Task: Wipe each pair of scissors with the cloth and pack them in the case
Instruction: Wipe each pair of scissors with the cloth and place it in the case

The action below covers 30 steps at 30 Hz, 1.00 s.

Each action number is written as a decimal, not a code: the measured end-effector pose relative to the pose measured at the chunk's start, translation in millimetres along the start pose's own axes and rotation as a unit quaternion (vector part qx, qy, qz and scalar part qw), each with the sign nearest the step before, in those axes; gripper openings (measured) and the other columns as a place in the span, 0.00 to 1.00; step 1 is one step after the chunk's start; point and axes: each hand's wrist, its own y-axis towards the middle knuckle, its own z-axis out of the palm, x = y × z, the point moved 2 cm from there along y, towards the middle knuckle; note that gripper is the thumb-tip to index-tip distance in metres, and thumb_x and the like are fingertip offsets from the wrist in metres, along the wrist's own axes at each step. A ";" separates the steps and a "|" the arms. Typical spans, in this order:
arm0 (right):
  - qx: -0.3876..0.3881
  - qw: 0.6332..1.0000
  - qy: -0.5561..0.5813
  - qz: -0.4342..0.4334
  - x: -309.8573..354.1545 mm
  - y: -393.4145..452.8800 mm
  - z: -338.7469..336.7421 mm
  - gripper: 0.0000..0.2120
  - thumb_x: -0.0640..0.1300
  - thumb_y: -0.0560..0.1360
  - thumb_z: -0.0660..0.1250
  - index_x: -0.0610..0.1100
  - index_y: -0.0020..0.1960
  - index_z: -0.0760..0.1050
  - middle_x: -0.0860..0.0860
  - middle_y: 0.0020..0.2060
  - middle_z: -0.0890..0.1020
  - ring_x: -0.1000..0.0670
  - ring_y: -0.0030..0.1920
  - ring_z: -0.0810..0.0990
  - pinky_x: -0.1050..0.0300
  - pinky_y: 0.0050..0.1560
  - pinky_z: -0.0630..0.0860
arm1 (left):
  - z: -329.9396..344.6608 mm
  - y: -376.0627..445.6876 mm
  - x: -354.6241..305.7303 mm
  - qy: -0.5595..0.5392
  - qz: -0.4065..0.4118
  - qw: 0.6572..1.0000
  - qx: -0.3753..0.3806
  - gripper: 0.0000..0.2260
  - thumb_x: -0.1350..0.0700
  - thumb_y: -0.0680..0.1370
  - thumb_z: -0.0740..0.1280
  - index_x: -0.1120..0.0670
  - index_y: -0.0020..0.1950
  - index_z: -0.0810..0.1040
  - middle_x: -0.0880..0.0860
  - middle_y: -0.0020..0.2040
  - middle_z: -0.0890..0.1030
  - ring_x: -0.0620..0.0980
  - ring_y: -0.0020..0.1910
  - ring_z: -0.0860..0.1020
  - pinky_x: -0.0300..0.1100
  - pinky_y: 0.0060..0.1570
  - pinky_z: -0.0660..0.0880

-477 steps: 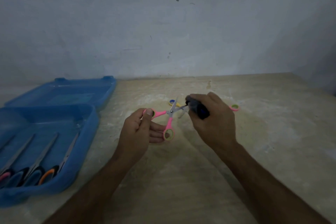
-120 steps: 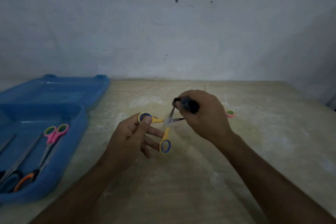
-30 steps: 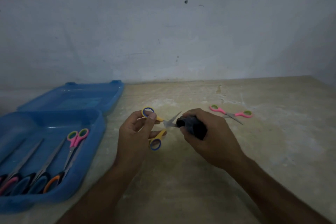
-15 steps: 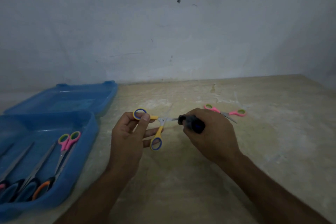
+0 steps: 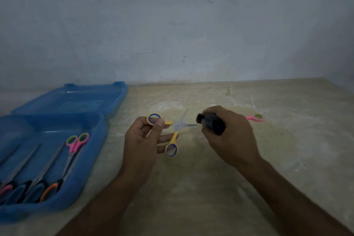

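Observation:
My left hand [image 5: 140, 143] holds small yellow scissors with blue-lined rings [image 5: 172, 136] above the table, blades spread apart. My right hand [image 5: 231, 140] grips a dark bunched cloth [image 5: 210, 123] just right of the lower blade tip. A pink pair of scissors [image 5: 255, 117] lies on the table behind my right hand, mostly hidden. The open blue case [image 5: 99, 140] sits at the left. Inside it lie a pink pair with green-lined rings [image 5: 75, 144] and several larger pairs with dark and orange handles [image 5: 47, 189].
The case's lid [image 5: 76, 99] lies flat behind its tray, near the wall. The beige table [image 5: 191, 197] ends at the pale wall behind and a corner at the far right.
The cloth in my right hand has slid off toward the tip of the lower blade. The yellow scissors stay spread in my left hand. The view has shifted a little.

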 end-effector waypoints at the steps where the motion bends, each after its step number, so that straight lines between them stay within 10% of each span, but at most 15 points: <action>1: 0.004 0.999 0.019 -0.028 7.0 -1.7 1.6 0.10 0.51 0.72 0.70 0.53 0.53 0.78 0.55 0.44 0.83 0.52 0.42 0.81 0.55 0.39 0.77 | 1.1 -1.0 0.9 -0.003 -0.003 1.000 0.006 0.04 0.60 0.82 0.65 0.57 0.47 0.74 0.56 0.47 0.86 0.60 0.39 0.87 0.44 0.30 0.81; 30: 0.064 0.996 -0.004 -0.054 7.3 -2.7 14.0 0.05 0.52 0.74 0.70 0.55 0.49 0.77 0.57 0.41 0.81 0.52 0.40 0.78 0.55 0.36 0.73 | -1.1 -1.1 0.8 0.061 0.023 0.996 0.068 0.03 0.64 0.81 0.66 0.59 0.47 0.75 0.55 0.41 0.86 0.57 0.32 0.86 0.44 0.27 0.79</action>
